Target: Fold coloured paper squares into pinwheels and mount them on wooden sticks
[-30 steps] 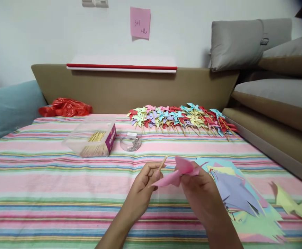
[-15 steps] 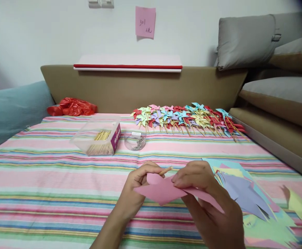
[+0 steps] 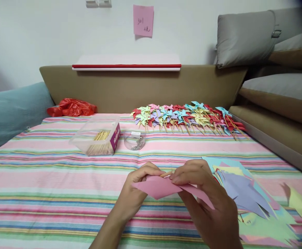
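My left hand (image 3: 138,186) is closed around a thin wooden stick (image 3: 166,174), whose tip pokes out to the right past the fingers. My right hand (image 3: 205,197) pinches a pink paper pinwheel (image 3: 157,186) near its middle, and its blades spread to both sides below the fingers. The stick's tip lies against the back of the pinwheel, close to my right fingertips. A small shiny bit, perhaps a pin, shows at that spot, mostly hidden by the fingers.
A clear plastic box of wooden sticks (image 3: 101,143) and a round clear dish of metal pins (image 3: 135,141) stand ahead on the striped cloth (image 3: 49,200). Finished pinwheels (image 3: 184,117) lie at the back. Cut paper sheets (image 3: 244,193) are stacked at right.
The stick's tip and the pinwheel have come together. My right hand has shifted slightly left, and the stick lies flatter than before.
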Available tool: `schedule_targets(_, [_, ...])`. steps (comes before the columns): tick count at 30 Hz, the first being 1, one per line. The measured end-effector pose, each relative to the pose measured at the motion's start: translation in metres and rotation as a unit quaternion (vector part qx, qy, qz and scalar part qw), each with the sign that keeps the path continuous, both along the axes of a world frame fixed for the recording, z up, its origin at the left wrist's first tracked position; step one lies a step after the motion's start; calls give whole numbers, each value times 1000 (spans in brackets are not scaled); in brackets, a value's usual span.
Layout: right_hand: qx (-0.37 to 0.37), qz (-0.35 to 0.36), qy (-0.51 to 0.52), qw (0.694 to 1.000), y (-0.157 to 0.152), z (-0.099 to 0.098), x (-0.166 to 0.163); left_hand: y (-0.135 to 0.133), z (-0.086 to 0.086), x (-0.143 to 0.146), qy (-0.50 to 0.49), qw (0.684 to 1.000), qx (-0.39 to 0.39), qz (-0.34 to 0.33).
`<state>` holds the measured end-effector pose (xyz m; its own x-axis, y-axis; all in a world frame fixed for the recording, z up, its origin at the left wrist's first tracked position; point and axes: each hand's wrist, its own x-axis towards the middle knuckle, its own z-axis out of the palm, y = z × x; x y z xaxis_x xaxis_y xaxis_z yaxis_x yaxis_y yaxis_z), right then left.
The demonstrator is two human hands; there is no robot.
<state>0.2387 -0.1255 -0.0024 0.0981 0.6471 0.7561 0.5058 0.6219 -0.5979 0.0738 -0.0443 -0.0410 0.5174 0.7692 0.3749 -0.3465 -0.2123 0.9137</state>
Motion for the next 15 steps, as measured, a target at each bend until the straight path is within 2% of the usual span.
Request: schedule_targets(15, [-7,-1,11,1000,-1,-2,1,-1,2,-1,25,1000,-5,-1])
